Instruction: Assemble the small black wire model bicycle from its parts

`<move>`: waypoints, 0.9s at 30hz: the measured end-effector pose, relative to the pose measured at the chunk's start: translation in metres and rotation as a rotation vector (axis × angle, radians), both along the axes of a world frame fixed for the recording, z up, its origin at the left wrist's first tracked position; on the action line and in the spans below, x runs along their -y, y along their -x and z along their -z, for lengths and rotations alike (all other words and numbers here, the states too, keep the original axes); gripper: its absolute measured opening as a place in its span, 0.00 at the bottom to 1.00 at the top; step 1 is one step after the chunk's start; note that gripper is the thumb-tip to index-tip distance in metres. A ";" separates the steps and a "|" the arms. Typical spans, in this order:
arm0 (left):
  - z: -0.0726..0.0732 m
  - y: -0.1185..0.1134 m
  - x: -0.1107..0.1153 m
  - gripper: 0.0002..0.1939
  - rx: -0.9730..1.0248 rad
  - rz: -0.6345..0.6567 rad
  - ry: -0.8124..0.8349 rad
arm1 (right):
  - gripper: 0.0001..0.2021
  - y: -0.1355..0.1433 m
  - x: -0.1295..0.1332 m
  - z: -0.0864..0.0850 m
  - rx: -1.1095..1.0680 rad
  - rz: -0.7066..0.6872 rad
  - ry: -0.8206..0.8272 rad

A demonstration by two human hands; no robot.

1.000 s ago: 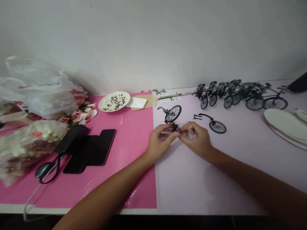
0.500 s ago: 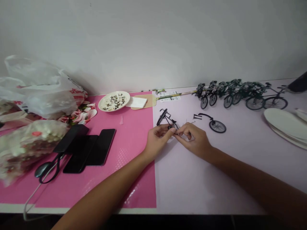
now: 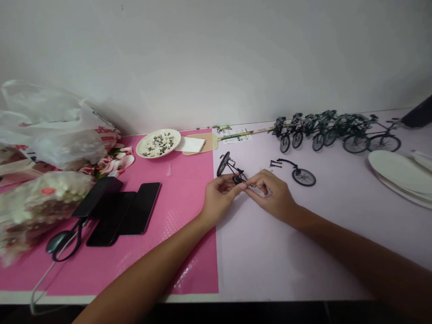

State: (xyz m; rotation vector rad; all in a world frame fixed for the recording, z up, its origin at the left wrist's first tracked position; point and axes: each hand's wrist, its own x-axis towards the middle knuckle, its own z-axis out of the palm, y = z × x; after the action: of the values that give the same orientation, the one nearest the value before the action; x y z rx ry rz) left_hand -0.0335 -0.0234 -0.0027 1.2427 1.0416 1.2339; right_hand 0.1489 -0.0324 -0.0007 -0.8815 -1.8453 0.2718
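Observation:
A black model bicycle frame point(image 3: 232, 167) with one wheel tilts up out of my left hand point(image 3: 221, 193), whose thumb and fingers are closed around its lower end. My right hand point(image 3: 270, 191) pinches at the same end, its fingertips meeting my left thumb. Whether a small part lies between the right fingertips is hidden. Right of my hands, a loose wheel point(image 3: 303, 177) with a curved black mudguard point(image 3: 286, 161) rests on the pale table, and a small black bracket-like piece point(image 3: 276, 163) lies beside it.
Several assembled model bicycles point(image 3: 354, 131) stand along the wall. White plates point(image 3: 398, 173) lie at right. Leftward are a plate of small parts point(image 3: 158, 143), a fly swatter point(image 3: 205, 148), phones point(image 3: 140, 209), a black box point(image 3: 97, 195), plastic bags point(image 3: 50, 126) and artificial flowers point(image 3: 118, 162).
The whole view has shifted slightly. Both hands stay together at the bicycle frame's lower end, with only a small change in the fingers.

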 end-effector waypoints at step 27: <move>-0.012 0.021 -0.018 0.20 -0.372 -0.202 -0.180 | 0.21 -0.072 -0.057 -0.014 -0.217 0.367 0.144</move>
State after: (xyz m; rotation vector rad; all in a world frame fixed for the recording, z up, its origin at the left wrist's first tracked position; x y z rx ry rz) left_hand -0.0547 -0.0056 0.0096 1.5780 1.3754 1.2999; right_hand 0.2208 0.0248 0.0129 -1.2205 -1.4465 0.2591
